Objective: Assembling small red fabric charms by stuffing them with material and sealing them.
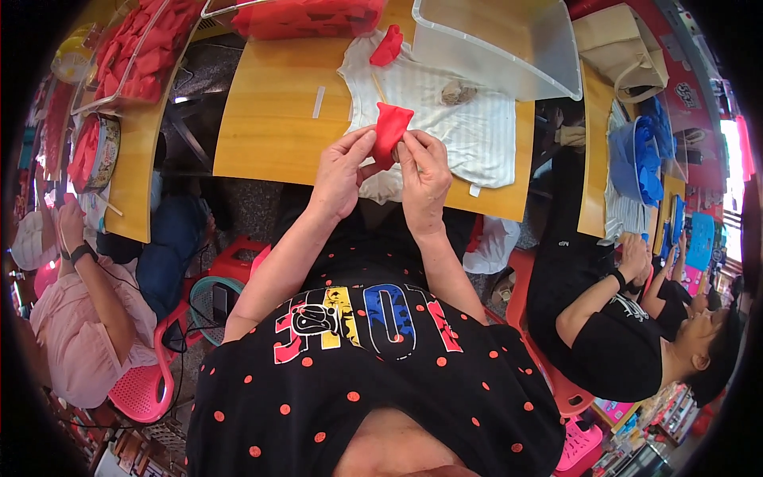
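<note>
The person wears a black top (381, 380) scattered with small coral-red dots (354, 397) and cut with a wide, curved neckline (406, 412). Across it runs a band of large block lettering (389, 321) in pinkish red, yellow and blue, the blue part mottled with darker patches. A cartoon face (316, 322) in black and white outline overlaps the print toward its left. Both forearms (280, 274) and both hands (343, 171) are bare.

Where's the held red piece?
Head view, upper middle: the red piece is pinched between the left hand and right hand, over the white cloth.
</note>
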A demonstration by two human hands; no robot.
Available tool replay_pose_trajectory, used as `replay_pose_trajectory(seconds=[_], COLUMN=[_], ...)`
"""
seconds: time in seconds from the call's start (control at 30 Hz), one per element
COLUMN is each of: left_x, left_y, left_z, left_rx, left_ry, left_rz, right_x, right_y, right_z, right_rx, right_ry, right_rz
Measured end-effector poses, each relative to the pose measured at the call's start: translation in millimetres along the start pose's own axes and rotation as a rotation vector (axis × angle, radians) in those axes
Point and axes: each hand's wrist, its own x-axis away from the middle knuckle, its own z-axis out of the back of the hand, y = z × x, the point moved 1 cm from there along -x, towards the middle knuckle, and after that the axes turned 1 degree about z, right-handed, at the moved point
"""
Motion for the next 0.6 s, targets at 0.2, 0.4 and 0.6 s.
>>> replay_pose_trajectory(seconds=[0.2,0.4,0.6], left_x=[-1,6,2], left_y=[-7,-23,-17], left_z=[2,1,-5], left_rx=[-0.185,-0.205,-0.237], left_ry=[-0.072,-0.048,-0.082], left_rz=[0.001,-0.019,-0.011], right_x=[-2,-5,-5], right_y=[16,11,14], right_z=[-1,5,1], right_rx=[-0.412,-0.287,-0.282], right_ry=[0.060,0.024,0.034], right_rz=[-0.346,-0.465,-0.439])
